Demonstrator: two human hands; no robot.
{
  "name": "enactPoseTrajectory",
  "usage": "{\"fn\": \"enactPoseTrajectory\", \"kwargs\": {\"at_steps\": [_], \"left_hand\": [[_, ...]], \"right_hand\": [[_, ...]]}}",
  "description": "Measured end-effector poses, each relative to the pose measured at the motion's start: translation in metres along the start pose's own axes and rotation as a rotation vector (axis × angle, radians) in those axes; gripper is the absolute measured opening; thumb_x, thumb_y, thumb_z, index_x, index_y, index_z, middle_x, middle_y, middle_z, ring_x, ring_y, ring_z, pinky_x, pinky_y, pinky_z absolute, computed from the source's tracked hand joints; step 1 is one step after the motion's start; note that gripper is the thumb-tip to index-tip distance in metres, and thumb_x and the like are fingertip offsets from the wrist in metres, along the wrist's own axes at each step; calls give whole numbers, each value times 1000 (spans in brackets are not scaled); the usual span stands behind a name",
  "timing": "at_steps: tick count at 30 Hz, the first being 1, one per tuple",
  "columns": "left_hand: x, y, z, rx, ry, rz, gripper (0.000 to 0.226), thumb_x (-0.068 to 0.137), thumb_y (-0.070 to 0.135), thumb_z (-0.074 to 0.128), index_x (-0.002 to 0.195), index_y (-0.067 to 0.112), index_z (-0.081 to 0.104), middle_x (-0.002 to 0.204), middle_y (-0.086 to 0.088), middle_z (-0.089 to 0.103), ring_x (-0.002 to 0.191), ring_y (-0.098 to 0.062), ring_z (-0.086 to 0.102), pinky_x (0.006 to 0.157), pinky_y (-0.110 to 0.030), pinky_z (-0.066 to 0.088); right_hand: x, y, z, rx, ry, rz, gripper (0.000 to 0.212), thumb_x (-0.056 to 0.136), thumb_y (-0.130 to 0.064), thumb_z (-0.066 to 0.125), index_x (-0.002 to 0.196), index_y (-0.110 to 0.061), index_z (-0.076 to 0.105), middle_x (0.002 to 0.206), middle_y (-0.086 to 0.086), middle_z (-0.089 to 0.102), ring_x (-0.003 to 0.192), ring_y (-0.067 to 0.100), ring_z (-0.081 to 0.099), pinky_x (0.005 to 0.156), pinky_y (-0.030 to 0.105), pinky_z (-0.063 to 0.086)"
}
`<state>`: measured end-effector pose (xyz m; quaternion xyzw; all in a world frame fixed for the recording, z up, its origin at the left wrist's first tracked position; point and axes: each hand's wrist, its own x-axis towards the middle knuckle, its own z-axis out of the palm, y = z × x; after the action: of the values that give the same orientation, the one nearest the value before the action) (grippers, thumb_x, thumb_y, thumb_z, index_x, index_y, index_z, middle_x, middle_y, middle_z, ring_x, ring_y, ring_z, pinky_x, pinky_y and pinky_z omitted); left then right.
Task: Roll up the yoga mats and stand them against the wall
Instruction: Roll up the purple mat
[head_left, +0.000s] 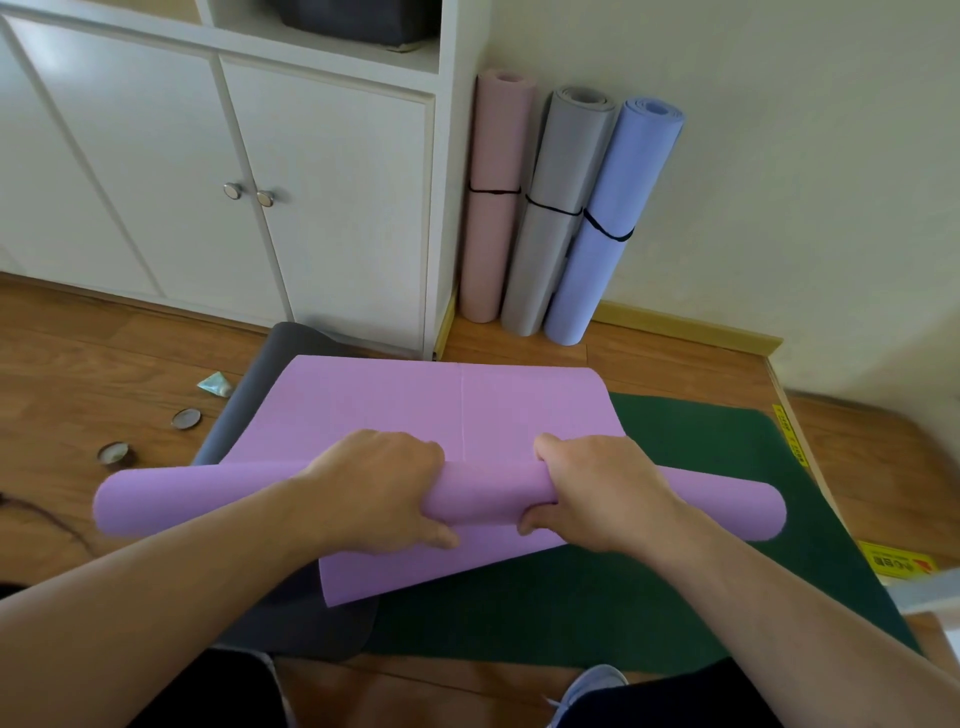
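A flat green mat (675, 587) and a dark grey mat (270, 374), seemingly foam, are left unrolled on the near floor. Over them a lilac mat (415, 400) is half rolled, its tube grasped by the left hand (379, 488) and right hand (597, 493). Three banded rolls (561, 208) are stood at the far wall.

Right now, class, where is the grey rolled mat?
In the head view, the grey rolled mat leans against the wall, upper centre-right, between the pink roll and the blue roll.
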<state>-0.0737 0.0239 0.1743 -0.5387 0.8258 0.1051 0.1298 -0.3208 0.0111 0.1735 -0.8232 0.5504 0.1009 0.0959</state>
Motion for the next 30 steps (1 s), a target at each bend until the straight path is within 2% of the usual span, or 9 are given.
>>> {"fn": "enactPoseTrajectory", "kwargs": {"at_steps": [3,6,10,13,15,17,21,25,30], "left_hand": [[4,0,7,-41,2,-16,44,97,72,52,97,29,45,98,5,57,84,-16,51,75,-32,38],[5,-1,9,-113,2,-31,39,100,69,51,98,30,46,96,8,53,85,-14,53,76,-29,38],[8,-7,10,-114,-56,-49,40,99,71,50,100,31,45,103,5,49,92,-15,50,78,-32,40],[10,-9,8,-100,-87,-62,43,98,74,46,105,32,45,106,3,47,97,-17,48,80,-35,43],[12,-7,10,-88,-101,-58,44,99,75,43,105,31,44,103,3,49,96,-19,52,80,-36,42],[13,-7,14,-133,-108,-41,44,100,73,44,108,30,42,102,4,53,93,-18,56,80,-36,44],[12,-10,16,-253,-143,-11,46,100,69,49,113,27,37,94,8,55,87,-15,57,79,-36,46],[13,-12,17,-310,-185,-9,44,99,70,50,111,29,42,94,11,55,87,-12,57,80,-36,47],[12,-16,13,-355,-234,-7,44,99,72,48,108,30,47,101,8,60,91,-14,58,86,-38,48]], "right_hand": [[0,1,2,34,-26,-68,56,92,-63,71,101,-24,32,77,-7,53,75,24,55,63,40,39],[-2,4,4,40,7,-141,54,97,-62,65,99,-29,22,87,-6,52,77,24,54,67,41,43],[0,3,8,-15,110,-186,48,97,-62,63,96,-28,30,95,-10,44,89,21,52,70,43,48],[2,-4,11,-80,138,-143,41,101,-61,57,98,-27,34,96,-9,41,96,22,52,68,40,41],[3,-7,14,-80,122,-91,38,102,-59,56,102,-26,37,97,-6,40,94,22,47,70,40,36],[3,-7,15,-29,73,-71,37,103,-58,56,102,-26,36,95,-5,40,89,23,46,71,41,38],[0,-3,7,23,12,-98,47,97,-60,63,100,-30,28,90,-7,45,82,23,51,71,41,45],[-5,-9,2,-96,147,-121,55,88,-62,71,100,-30,27,90,-7,47,87,24,55,67,37,36],[-4,-14,12,-118,103,-109,58,84,-56,77,98,-24,30,96,1,60,88,29,61,66,38,35]]}}
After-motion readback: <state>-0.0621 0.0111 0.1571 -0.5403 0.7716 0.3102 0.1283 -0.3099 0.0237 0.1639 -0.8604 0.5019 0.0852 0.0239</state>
